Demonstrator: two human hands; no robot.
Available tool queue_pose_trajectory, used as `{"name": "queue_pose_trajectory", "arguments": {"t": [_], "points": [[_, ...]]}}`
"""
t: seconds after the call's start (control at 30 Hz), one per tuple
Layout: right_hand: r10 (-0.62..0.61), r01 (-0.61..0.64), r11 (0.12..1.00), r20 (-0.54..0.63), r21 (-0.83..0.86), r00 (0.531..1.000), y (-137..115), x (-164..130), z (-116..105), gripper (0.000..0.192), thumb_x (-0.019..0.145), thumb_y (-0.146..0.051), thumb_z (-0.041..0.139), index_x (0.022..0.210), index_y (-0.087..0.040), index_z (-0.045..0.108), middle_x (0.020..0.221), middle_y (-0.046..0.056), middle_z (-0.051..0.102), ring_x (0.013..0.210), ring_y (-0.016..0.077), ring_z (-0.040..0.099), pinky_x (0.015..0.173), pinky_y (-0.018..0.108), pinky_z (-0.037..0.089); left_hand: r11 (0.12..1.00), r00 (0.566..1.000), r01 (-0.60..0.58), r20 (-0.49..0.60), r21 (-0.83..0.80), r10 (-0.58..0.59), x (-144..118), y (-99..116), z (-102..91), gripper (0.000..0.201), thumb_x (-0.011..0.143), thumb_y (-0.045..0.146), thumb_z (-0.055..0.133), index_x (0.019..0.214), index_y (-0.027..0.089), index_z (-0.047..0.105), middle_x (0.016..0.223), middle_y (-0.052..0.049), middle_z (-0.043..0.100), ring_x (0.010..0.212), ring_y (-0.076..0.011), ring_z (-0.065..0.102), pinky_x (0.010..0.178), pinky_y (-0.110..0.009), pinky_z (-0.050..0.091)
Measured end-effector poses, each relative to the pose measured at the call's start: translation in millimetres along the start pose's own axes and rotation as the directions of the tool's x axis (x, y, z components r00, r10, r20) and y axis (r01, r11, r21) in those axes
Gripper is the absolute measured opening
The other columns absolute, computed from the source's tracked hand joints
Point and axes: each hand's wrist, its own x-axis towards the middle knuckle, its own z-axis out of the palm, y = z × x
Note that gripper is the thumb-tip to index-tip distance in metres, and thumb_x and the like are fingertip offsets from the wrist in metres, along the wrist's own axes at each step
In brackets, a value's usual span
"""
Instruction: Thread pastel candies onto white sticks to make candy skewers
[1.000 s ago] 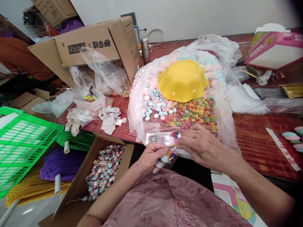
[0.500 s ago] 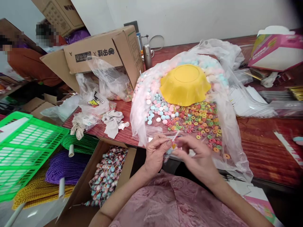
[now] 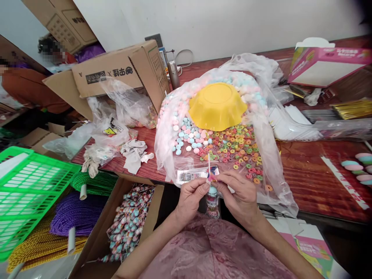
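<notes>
A small candy packet (image 3: 212,197) is held upright between the two hands at the near edge of the table (image 3: 316,174), just above the person's pink-clad lap. Its top is pinched closed by the fingertips of both hands, and a thin white stick (image 3: 208,164) rises from that pinch. The left hand (image 3: 190,197) is closed on the packet's neck from the left side, and the right hand (image 3: 240,195) is closed on it from the right, so that thumbs and forefingers nearly meet. Pastel sweets are seen through the packet's clear body hanging below the fingers.

Just beyond the hands, a printed label strip (image 3: 193,175) lies at the front lip of a large clear plastic bag (image 3: 271,155) spread open on the table. Loose ring-shaped candies (image 3: 238,149) in many colours and round pastel tablets (image 3: 186,133) are heaped in the bag, and an overturned yellow bowl (image 3: 217,105) rests on the heap. To the left, below the table's edge, an open cardboard box (image 3: 95,240) is filled with wrapped packets (image 3: 128,224). Beside it, purple, green and yellow cord rolls (image 3: 74,211) are piled, with a green plastic crate (image 3: 27,190) above them. A large cardboard box (image 3: 116,71) lies on its side at the back left of the table.
</notes>
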Motion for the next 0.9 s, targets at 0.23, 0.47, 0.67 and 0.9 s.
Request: {"name": "queue_pose_trajectory", "arguments": {"t": [0.23, 0.47, 0.67, 0.9], "points": [[-0.028, 0.027, 0.998, -0.006, -0.059, 1.000, 2, 0, -6, 0.023, 0.090, -0.006, 0.055, 0.099, -0.020, 0.070, 0.087, 0.005, 0.069, 0.075, 0.0136, 0.068, 0.064, 0.023, 0.055, 0.995, 0.974, 0.096, 0.206, 0.028, -0.100, 1, 3, 12.3, 0.034, 0.083, 0.043, 0.072, 0.104, 0.016, 0.077, 0.097, -0.006, 0.070, 0.094, -0.0186, 0.060, 0.096, -0.033, 0.043], [-0.148, 0.140, 0.969, -0.025, -0.202, 0.989, 2, -12, 2, 0.031, 0.085, -0.003, 0.052, 0.102, -0.021, 0.070, 0.088, 0.006, 0.070, 0.078, 0.0154, 0.068, 0.068, 0.026, 0.055, 0.981, 0.964, -0.039, 0.267, 0.192, -0.014, -2, 13, 21.0, 0.037, 0.094, 0.045, 0.056, 0.112, 0.017, 0.072, 0.108, -0.008, 0.065, 0.103, -0.0201, 0.056, 0.101, -0.033, 0.041], [-0.187, 0.178, 0.970, -0.043, -0.165, 0.981, 9, -5, 3, 0.042, 0.085, -0.001, 0.053, 0.120, -0.021, 0.063, 0.097, 0.007, 0.066, 0.084, 0.0168, 0.065, 0.070, 0.029, 0.054, 0.994, 0.987, 0.109, 0.118, 0.030, -0.111, 0, 4, 18.3, 0.032, 0.090, 0.044, 0.061, 0.102, 0.016, 0.071, 0.095, -0.005, 0.069, 0.088, -0.0156, 0.062, 0.084, -0.025, 0.048], [-0.480, 0.681, 0.704, 0.572, -0.202, 0.665, 26, 32, -38, 0.042, 0.094, -0.010, 0.046, 0.129, -0.027, 0.062, 0.133, 0.003, 0.063, 0.126, 0.0274, 0.051, 0.104, 0.051, 0.038, 0.905, 0.897, 0.409, 0.237, -0.118, -0.374, 11, 16, 8.5, 0.035, 0.075, 0.046, 0.068, 0.072, 0.011, 0.066, 0.058, -0.003, 0.062, 0.048, -0.0138, 0.061, 0.050, -0.023, 0.047]]}}
